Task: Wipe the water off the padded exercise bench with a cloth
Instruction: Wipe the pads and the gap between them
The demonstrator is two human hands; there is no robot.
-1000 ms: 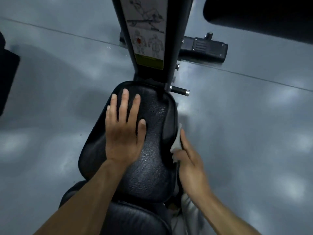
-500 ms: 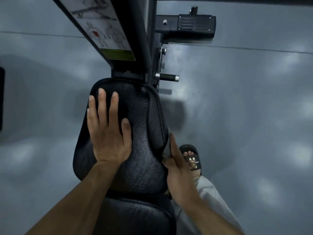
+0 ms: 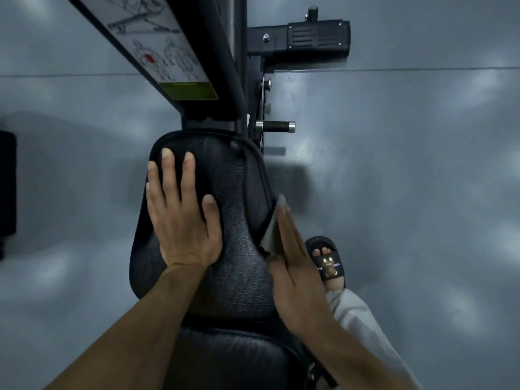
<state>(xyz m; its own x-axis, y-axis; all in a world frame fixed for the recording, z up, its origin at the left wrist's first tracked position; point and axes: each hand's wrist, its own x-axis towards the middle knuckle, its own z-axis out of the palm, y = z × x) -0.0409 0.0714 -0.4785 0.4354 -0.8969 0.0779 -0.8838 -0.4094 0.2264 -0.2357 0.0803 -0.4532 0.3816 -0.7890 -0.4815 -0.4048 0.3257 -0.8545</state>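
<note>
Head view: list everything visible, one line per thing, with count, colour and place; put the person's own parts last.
seat pad: one, black, centre.
lower pad: one, black, bottom centre.
frame post: one, black, above the seat pad.
instruction label: one, white with green strip, upper left on a slanted bar.
adjustment pin: one, black with silver ends, right of the post.
floor: grey, all around.
cloth: one, pale, against the seat pad's right edge.
sandal: one, black, on the right foot.
left hand: flat on the seat pad.
right hand: presses the cloth, fingers straight.

Dim, cool lighting. Soft glare patches on the grey floor (image 3: 422, 192). Bench (image 3: 239, 235) casts a shadow rightward. Wide-angle distortion bends edges; focus slightly soft overall.
</note>
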